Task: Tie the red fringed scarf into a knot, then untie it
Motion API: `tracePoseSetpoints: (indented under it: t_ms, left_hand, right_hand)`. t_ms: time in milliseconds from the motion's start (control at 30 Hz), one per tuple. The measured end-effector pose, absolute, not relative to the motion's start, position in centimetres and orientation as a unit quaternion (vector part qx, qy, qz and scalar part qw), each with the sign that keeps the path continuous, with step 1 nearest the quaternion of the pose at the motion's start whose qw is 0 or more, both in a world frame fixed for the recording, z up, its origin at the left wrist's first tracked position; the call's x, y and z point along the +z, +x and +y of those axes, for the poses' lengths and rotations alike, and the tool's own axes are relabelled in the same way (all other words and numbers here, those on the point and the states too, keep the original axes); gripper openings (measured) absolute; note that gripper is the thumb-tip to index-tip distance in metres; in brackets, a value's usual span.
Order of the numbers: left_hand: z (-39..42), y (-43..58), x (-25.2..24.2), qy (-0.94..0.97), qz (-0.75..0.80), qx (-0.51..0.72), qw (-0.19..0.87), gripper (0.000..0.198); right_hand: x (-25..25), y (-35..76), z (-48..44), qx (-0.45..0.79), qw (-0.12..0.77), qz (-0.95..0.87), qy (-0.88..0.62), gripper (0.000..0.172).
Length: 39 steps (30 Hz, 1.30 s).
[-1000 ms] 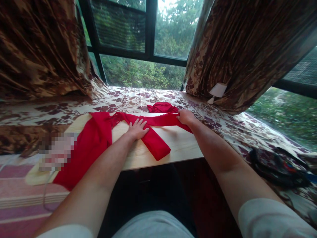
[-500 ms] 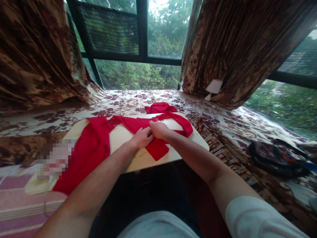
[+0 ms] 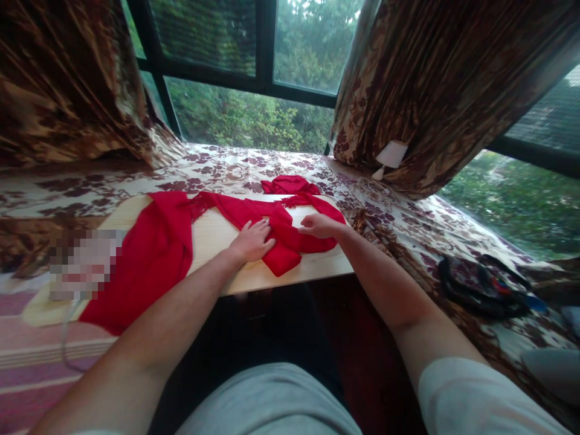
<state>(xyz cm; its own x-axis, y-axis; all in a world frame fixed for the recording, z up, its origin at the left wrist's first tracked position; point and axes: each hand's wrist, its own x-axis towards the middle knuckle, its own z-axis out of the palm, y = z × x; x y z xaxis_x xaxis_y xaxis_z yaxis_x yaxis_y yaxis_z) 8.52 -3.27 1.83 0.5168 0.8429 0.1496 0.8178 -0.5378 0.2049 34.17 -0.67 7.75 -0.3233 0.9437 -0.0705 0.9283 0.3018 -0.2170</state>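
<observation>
A red fringed scarf lies across a pale wooden board, its wide part draped over the left and a narrower band looping round on the right. Over the crossing folds near the middle rests my left hand, open, fingers spread on the cloth. My right hand is just to the right, fingers curled together at the upper edge of the looped band, seemingly pinching it. Its fingertips partly hide the contact. A short folded end of the scarf hangs toward the board's front edge.
Behind the board is a bunched red cloth on the floral cover. A small white lamp stands back right. A dark bag lies at the right. On the board's left, a blurred-out object has a cable.
My hands were together at the middle fold and are now apart, the right one farther right. The band has spread lower and wider across the folds. The view has tilted down slightly.
</observation>
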Motion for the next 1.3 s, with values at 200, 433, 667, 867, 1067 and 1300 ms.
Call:
tracePoseSetpoints:
  t_ms: [200,433,667,867,1067,1300]
  left_hand:
    - [-3.2,8.4,1.7,0.874,0.472,0.111,0.045,0.06]
    - [-3.0,8.3,1.3,0.877,0.463,0.12,0.04,0.058]
    - [-2.7,8.2,1.0,0.874,0.463,0.13,0.066,0.058]
    - [-2.5,8.1,1.1,0.862,0.455,0.189,0.119,0.056]
    - [-1.6,6.4,0.9,0.756,0.416,0.427,0.272,0.044]
    - [-0.6,5.5,0.6,0.673,0.373,0.469,0.434,0.053]
  right_hand:
    - [8.3,36.3,-1.5,0.143,-0.081,-0.81,-0.563,0.035]
    - [9.2,36.6,-1.7,0.164,0.055,-0.803,-0.57,0.011]
    - [14.8,36.9,-2.1,0.198,0.322,-0.754,-0.537,0.02]
    - [19.2,32.0,-4.3,0.184,0.201,-0.816,-0.509,0.02]
    - [17.2,23.2,-7.2,0.145,0.037,-0.894,-0.423,0.017]
    - [11.7,19.2,-8.7,0.184,0.087,-0.886,-0.418,0.007]
